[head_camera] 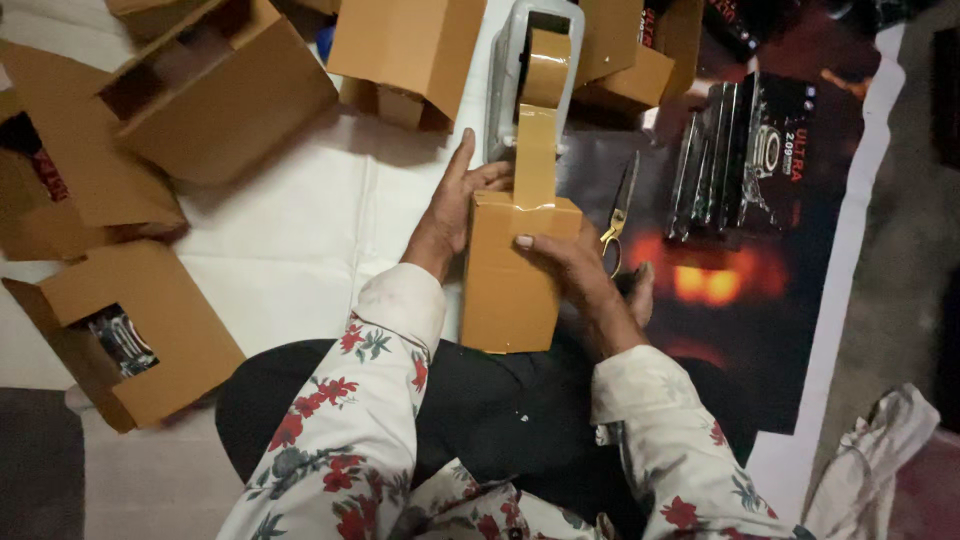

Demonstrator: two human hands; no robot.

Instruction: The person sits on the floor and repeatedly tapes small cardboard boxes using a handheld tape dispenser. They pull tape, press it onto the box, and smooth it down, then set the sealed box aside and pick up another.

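A closed brown cardboard box [508,290] stands in front of me on my lap. My left hand [452,205] presses against its left side near the top. My right hand [572,262] grips its right side, thumb across the front. A strip of brown packing tape [536,160] runs from the box's top up to a grey tape dispenser [520,70] just behind it. Both sleeves are white with red flowers.
Several open brown boxes lie around: one at lower left [135,330] with shiny items inside, others at upper left [215,85] and top middle [405,55]. Scissors with yellow handles [618,215] rest right of the box on a dark printed sheet [760,250]. A white cloth [870,455] lies lower right.
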